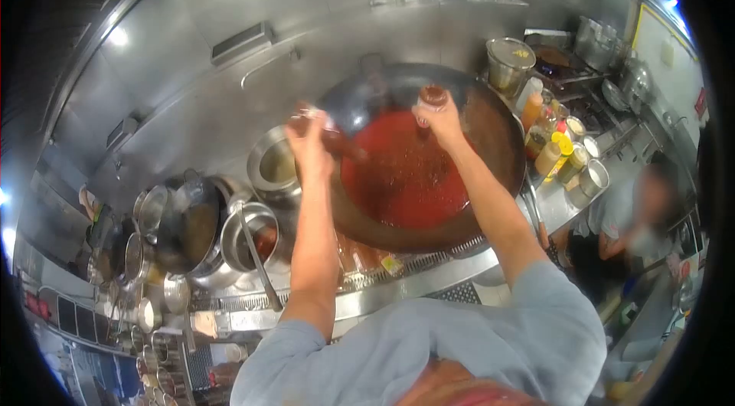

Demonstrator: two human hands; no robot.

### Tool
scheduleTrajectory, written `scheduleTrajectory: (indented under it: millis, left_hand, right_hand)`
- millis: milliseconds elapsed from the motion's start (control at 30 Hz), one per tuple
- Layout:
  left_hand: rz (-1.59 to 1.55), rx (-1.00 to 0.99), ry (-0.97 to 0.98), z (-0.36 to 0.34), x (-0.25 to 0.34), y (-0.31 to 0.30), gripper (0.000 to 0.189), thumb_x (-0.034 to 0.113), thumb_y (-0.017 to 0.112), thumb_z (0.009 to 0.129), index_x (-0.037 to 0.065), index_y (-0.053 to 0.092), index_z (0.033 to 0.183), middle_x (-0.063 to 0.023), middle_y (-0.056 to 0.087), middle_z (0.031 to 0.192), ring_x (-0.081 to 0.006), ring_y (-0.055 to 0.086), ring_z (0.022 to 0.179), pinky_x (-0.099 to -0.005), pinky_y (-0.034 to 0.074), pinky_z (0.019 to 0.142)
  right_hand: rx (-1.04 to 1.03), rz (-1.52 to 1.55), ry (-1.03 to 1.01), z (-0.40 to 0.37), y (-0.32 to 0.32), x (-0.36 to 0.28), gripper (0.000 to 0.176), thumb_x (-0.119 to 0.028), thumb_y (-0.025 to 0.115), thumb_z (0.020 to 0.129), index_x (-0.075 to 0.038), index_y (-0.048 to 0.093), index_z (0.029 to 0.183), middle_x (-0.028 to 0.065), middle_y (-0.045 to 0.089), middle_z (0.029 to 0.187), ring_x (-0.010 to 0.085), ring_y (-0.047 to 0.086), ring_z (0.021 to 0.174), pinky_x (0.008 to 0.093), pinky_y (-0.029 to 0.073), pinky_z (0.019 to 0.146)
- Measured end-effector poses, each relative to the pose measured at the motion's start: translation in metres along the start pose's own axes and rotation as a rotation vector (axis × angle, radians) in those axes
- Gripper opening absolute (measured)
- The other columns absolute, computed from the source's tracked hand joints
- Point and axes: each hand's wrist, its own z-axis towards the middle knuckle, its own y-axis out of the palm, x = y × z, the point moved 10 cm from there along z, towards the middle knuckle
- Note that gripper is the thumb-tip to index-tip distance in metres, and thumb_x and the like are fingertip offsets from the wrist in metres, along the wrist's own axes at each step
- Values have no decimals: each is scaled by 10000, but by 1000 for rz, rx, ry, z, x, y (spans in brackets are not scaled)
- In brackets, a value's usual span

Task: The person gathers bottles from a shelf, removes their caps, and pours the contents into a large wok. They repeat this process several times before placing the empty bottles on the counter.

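Observation:
A very large dark wok (501, 153) spans the middle of the head view, with red liquid (409, 176) in its bottom. My left hand (310, 147) is closed around a bottle (331, 134) with reddish-brown contents, tipped toward the wok's left side and blurred by motion. In my right hand (442, 121), fingers wrapped round it, a second bottle (432, 95) is held upside down above the liquid, its round base facing up. What pours from either bottle is too blurred to make out.
A metal pot (274, 159) and a bowl with a ladle (253, 241) stand left of the wok. Squeeze bottles (548, 158) and containers line its right side. A lidded pot (511, 61) is behind right. A person (635, 199) is at the right.

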Motion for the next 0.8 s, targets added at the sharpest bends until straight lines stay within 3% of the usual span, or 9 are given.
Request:
scheduleTrajectory:
  millis: [133, 267, 333, 433, 500, 533, 700, 767, 800]
  left_hand:
    - [181, -93, -67, 22, -43, 40, 560, 29, 817, 781, 33, 511, 1249, -73, 604, 1112, -178, 601, 987, -335, 513, 849]
    - [307, -288, -45, 24, 40, 129, 585, 53, 824, 783, 17, 487, 1259, -65, 598, 1107, -169, 592, 1009, -314, 519, 837]
    - [392, -272, 203, 23, 64, 140, 576, 41, 812, 786, 26, 482, 1258, -59, 604, 1064, -162, 605, 950, -302, 524, 790]
    - [208, -291, 204, 18, -8, 113, 587, 15, 787, 789, 50, 454, 1271, -59, 608, 1005, -152, 612, 864, -285, 528, 713]
    - [310, -281, -182, 16, -127, 59, 600, -6, 770, 790, 66, 428, 1277, -63, 604, 989, -150, 612, 843, -280, 533, 675]
    - [295, -233, -266, -14, -143, 34, 612, -6, 771, 789, 60, 417, 1283, -66, 603, 1006, -150, 609, 854, -284, 536, 670]
    - [393, -236, 58, 4, -32, 80, 570, 48, 797, 808, 65, 434, 1247, -77, 622, 1088, -162, 612, 1007, -301, 555, 805]
    - [262, -315, 129, 5, -59, 72, 587, 82, 810, 805, 58, 448, 1265, -86, 627, 1135, -173, 615, 1024, -329, 532, 892]
    - [434, -374, -74, 15, -119, 55, 794, 93, 842, 775, -17, 358, 1395, -115, 604, 1215, -219, 605, 1079, -368, 512, 943]
  right_hand:
    - [-54, -141, 17, 10, 19, -23, 616, -95, 848, 687, -35, 552, 1223, 77, 649, 1098, 173, 624, 1001, 330, 516, 884]
    - [-13, -317, -249, 20, 48, -182, 605, -164, 844, 718, -25, 554, 1231, 103, 671, 1094, 179, 638, 1009, 335, 517, 893]
    - [110, -542, -492, 14, 51, -245, 611, -218, 844, 739, -30, 547, 1238, 121, 689, 1086, 162, 637, 1037, 332, 517, 896]
    - [278, -111, -671, -11, 36, -195, 591, -167, 839, 730, -55, 543, 1229, 92, 663, 1085, 180, 631, 983, 344, 528, 859]
    - [105, -204, 21, 18, 18, -24, 566, -115, 822, 733, -50, 539, 1218, 77, 645, 1068, 181, 617, 949, 324, 525, 837]
    - [105, -153, 54, -17, 0, 31, 564, -103, 816, 733, -41, 533, 1217, 78, 643, 1059, 175, 616, 934, 311, 527, 813]
    - [128, -264, -122, 5, 34, -84, 522, -74, 797, 735, -25, 526, 1179, 78, 637, 1037, 146, 619, 863, 285, 535, 720]
    - [200, -206, -355, 2, 25, -89, 518, -71, 795, 737, -18, 518, 1171, 75, 631, 1022, 130, 611, 854, 279, 529, 715]
    - [159, -246, -219, 10, 19, -56, 517, -65, 793, 739, -18, 514, 1171, 74, 629, 1016, 127, 611, 850, 276, 528, 711]
